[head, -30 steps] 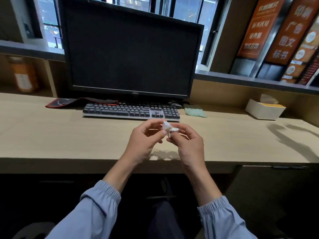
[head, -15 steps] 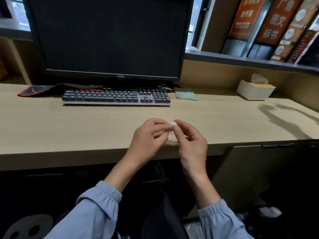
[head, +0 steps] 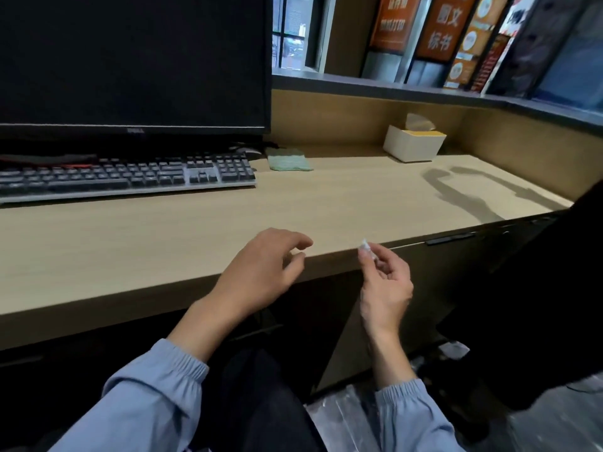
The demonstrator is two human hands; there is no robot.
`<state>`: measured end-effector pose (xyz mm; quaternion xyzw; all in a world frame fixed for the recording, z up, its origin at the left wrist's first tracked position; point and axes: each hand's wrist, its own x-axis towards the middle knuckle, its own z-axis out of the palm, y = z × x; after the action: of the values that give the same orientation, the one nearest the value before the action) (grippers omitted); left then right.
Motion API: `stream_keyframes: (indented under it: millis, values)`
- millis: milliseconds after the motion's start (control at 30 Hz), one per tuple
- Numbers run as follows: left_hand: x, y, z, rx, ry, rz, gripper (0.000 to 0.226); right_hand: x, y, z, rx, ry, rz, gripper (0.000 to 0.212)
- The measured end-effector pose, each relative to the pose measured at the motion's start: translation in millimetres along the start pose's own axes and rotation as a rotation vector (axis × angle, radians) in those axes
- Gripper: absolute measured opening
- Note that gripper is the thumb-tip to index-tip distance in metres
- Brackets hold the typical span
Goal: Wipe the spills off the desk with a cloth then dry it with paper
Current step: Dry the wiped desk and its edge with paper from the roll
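Observation:
My right hand (head: 385,282) pinches a small crumpled wad of white paper (head: 364,246) between thumb and fingertips, just beyond the front edge of the wooden desk (head: 342,203). My left hand (head: 264,272) hovers over the desk's front edge with loose, spread fingers and holds nothing. A folded green cloth (head: 288,159) lies on the desk to the right of the keyboard, far from both hands. A white tissue box (head: 412,146) with a tissue sticking out stands at the back right.
A black monitor (head: 130,63) and a dark keyboard (head: 127,179) fill the left back of the desk. A shelf with orange signs (head: 437,27) runs above. Clear plastic bags (head: 352,415) lie on the floor under the desk at the right.
My hands have parted: the left let go of the paper wad and the right carried it off to the right. The camera has swung right and down.

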<state>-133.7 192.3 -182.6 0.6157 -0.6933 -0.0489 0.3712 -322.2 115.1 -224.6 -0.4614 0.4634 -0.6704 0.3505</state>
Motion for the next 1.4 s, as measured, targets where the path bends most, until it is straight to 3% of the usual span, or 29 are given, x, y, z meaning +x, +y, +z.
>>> stream_keyframes:
  millis: [133,267,633,1000,1100,1167,1400]
  values:
    - [-1,-20,-6,0.237,0.047,0.003,0.027,25,16,-7,-0.133,0.133,-0.001,0.014]
    - [-5,-30,-20,0.349,0.078,-0.049,0.039,29,22,-6,-0.269,0.107,-0.087,0.016]
    - [-31,-59,-54,0.464,0.125,-0.15,0.032,36,18,-4,-0.403,0.041,-0.37,0.017]
    - [-60,-83,-75,0.563,0.231,-0.156,0.031,48,3,-14,-0.797,-0.41,-0.635,0.021]
    - [-67,-86,-74,0.575,0.263,-0.11,0.028,50,-3,-19,-0.894,-0.608,-0.65,0.03]
    - [-73,-85,-73,0.583,0.289,-0.09,0.027,58,-8,-25,-0.941,-0.652,-0.77,0.038]
    - [-102,-80,-67,0.589,0.41,-0.097,0.023,59,-18,-15,-0.755,-0.754,-0.983,0.021]
